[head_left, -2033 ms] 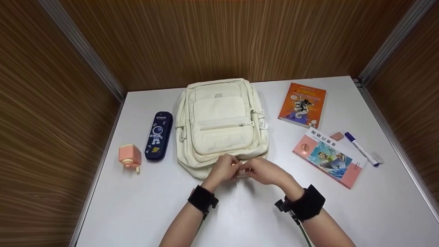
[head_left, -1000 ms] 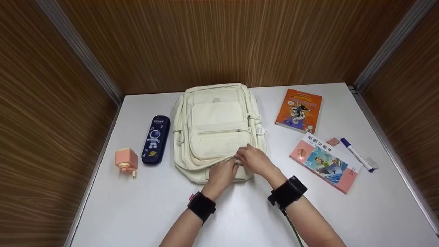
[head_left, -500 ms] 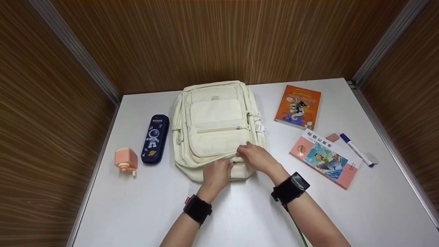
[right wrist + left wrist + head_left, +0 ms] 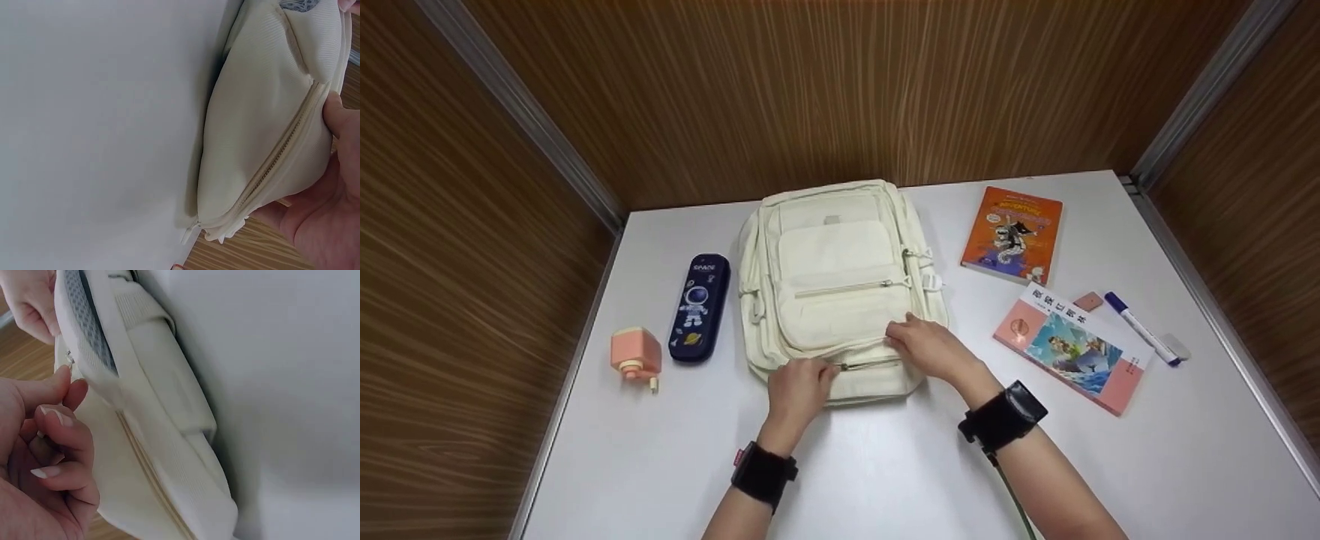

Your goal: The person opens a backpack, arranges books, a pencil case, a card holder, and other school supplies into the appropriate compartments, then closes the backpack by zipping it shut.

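A cream backpack (image 4: 844, 255) lies on the white table, its front pockets facing up. My left hand (image 4: 799, 394) pinches a small zipper pull (image 4: 70, 359) between thumb and forefinger at the bag's near side. From there a dark zipper line (image 4: 877, 366) runs right toward my right hand (image 4: 934, 349). That hand grips the fabric at the near right corner, its thumb (image 4: 336, 115) lying on the bag beside another zipper (image 4: 275, 160). Part of its fingers is hidden behind the bag.
Left of the bag are a navy pencil case (image 4: 699, 309) and a pink pencil sharpener (image 4: 636, 352). To the right lie an orange book (image 4: 1012, 234), a pink book (image 4: 1072, 349), a pinkish eraser (image 4: 1087, 301), a marker (image 4: 1140, 328) and a small grey block (image 4: 1175, 346).
Both hands were together at the bag's near edge; the right then moved up to the corner fabric. My left hand has slid left with the zipper pull, and more zipper line shows between them.
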